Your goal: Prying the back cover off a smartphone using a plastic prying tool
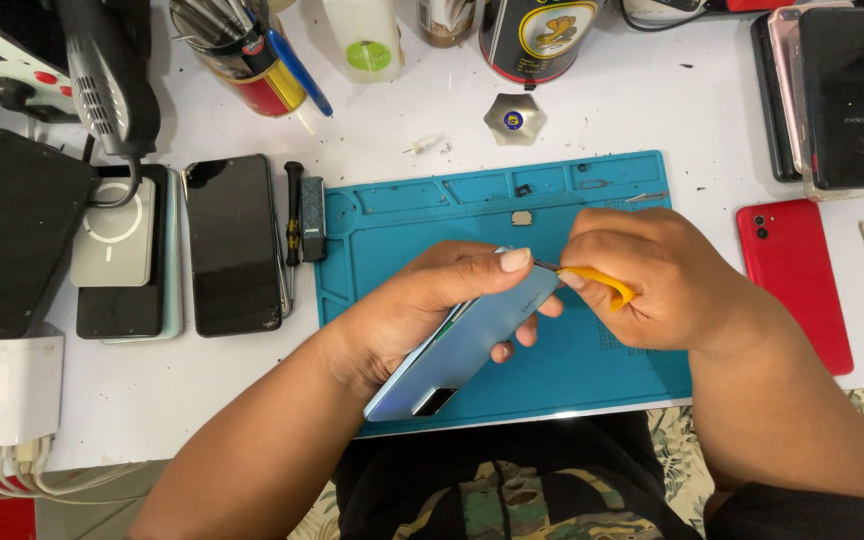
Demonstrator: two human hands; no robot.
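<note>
Currently I see my left hand (422,310) wrapped around a light blue phone (462,345), back cover facing up, fingers curled under one long edge and thumb pressed on the upper end. The phone sits tilted, its lower end toward my body, its upper end meeting the right hand (652,280). That hand pinches a yellow pry tool (602,283) between thumb and forefinger; the tool's thin dark tip touches the phone's top corner, right beside my left thumbnail. Both hands hover over a teal work mat (392,225) on the white table (652,110), and I cannot tell whether the phone touches the mat. Right of the mat lies a red phone (797,280), well apart from my hands. Left of the mat lie a black phone (232,245), screen up, and a small screwdriver (294,212) just beside it.
</note>
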